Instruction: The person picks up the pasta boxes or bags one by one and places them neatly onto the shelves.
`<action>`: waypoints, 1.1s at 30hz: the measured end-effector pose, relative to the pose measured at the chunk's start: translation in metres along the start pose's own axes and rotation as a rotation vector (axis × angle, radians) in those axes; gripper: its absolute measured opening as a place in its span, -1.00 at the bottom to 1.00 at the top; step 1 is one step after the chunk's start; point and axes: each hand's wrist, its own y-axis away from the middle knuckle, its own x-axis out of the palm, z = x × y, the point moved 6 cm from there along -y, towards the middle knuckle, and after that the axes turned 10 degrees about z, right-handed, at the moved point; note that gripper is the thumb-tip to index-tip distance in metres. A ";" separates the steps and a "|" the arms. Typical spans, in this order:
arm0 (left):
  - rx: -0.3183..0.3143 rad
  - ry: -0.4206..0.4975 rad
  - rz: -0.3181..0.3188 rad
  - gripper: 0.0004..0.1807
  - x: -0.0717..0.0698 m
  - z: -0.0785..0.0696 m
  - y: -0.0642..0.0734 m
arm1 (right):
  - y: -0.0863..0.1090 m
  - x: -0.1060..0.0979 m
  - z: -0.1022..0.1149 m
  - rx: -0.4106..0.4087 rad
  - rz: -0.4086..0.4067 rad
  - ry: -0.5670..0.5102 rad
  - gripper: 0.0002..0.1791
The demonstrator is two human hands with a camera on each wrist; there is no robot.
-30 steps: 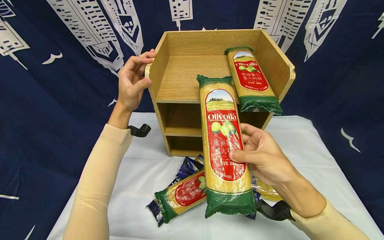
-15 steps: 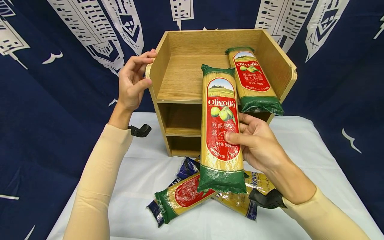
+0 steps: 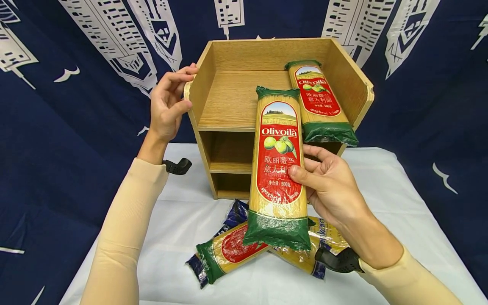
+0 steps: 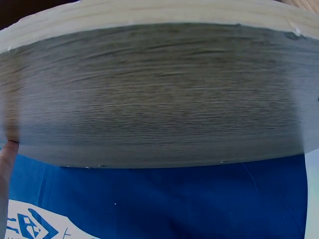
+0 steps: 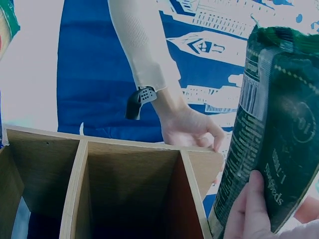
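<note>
My right hand [image 3: 331, 182] grips a bag of spaghetti [image 3: 280, 165] by its right edge, thumb across the red front label. The bag tilts upright before the wooden shelf [image 3: 232, 97], its top end overlapping the upper board in the head view. Its darker printed back [image 5: 279, 129] faces the right wrist camera, with fingers [image 5: 255, 199] laid against it. A matching spaghetti bag [image 3: 320, 99] lies on the top board at the right, its green end over the front edge. My left hand [image 3: 169, 101] holds the shelf's left side panel [image 4: 159, 94], thumb at the front edge and fingertips near the top.
On the white cloth [image 3: 175, 237] before the shelf, another red-labelled spaghetti bag [image 3: 228, 250] lies across a dark blue pasta bag [image 3: 235, 214]. Yellow pasta bags [image 3: 301, 258] lie to the right, partly hidden. Two lower compartments [image 3: 230, 152] open toward me. A patterned blue curtain [image 3: 95, 106] hangs behind.
My right hand has lifted the spaghetti bag up and away toward the shelf, then its lower end swung slightly left. The left hand and the bag on the shelf stay put.
</note>
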 end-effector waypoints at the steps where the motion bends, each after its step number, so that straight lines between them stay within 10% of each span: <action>1: 0.000 0.002 0.000 -0.56 0.000 0.000 0.000 | 0.001 0.000 0.000 -0.009 -0.013 0.001 -0.42; 9: 0.010 0.000 0.002 -0.56 0.000 0.001 0.001 | 0.004 0.003 0.003 -0.096 0.074 0.039 -0.71; 22: 0.007 0.007 0.006 -0.54 0.000 0.002 0.000 | 0.003 0.005 0.000 -0.128 0.333 -0.077 0.04; 33: 0.014 0.003 0.000 -0.51 -0.001 0.002 0.001 | 0.009 0.011 0.003 -0.116 0.452 -0.081 -0.07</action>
